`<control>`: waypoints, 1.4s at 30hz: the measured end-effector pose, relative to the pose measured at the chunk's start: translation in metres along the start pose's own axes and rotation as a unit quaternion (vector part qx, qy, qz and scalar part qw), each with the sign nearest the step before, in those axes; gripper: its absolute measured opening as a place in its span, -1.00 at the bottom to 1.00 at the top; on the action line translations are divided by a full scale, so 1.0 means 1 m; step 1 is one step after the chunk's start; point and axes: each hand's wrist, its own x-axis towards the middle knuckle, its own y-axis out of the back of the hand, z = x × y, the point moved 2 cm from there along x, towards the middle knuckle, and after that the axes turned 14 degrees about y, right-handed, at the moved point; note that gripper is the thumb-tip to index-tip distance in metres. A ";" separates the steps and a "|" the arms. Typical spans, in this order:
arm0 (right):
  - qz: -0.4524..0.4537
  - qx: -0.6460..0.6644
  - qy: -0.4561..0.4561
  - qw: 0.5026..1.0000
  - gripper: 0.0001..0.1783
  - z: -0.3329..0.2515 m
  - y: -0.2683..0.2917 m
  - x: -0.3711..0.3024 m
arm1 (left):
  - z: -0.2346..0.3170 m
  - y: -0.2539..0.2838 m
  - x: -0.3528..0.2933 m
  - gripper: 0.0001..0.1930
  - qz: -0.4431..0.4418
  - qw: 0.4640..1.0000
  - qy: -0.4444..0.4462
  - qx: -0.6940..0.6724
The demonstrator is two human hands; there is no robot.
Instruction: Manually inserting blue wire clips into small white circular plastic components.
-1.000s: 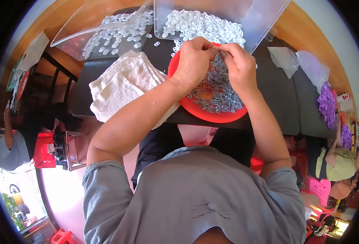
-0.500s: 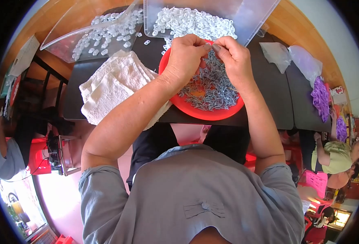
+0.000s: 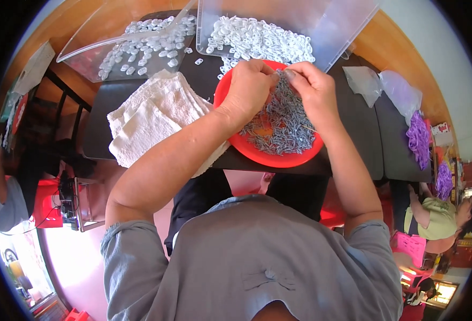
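A round red basin (image 3: 270,159) at the table's near edge holds a heap of small grey screw-like pieces (image 3: 284,125). Above its far part, my left hand (image 3: 249,88) and my right hand (image 3: 315,93) are pinched with their fingertips close together. Whatever sits between the fingers is too small and covered to name. Just beyond my hands stands a clear plastic bin (image 3: 321,32) with many small white oval pieces with holes (image 3: 262,40); a few lie loose between bin and basin.
Left of the basin lies a folded white towel (image 3: 153,120). A second clear bin (image 3: 86,59) with whitish pieces (image 3: 145,45) tilts at the far left. Plastic bags (image 3: 401,93) and purple strands (image 3: 419,139) are on the right. Another person (image 3: 434,216) sits at the right.
The whole view has shifted slightly, with table items appearing a little lower and to the right. Both hands stay pinched over the basin, their fingertips slightly rearranged.
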 end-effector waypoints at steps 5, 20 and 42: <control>-0.060 -0.134 0.016 0.989 -0.87 0.017 0.004 0.049 | -0.002 -0.007 0.001 -0.92 -0.029 0.999 -0.014 0.019; -0.294 -0.376 0.153 0.865 -0.81 0.076 -0.099 0.177 | -0.003 -0.001 0.003 -0.90 0.008 0.998 -0.045 0.053; -0.055 0.158 -0.057 0.984 -0.70 -0.032 0.009 0.016 | 0.020 0.018 0.008 -0.83 -0.084 0.944 0.006 -0.318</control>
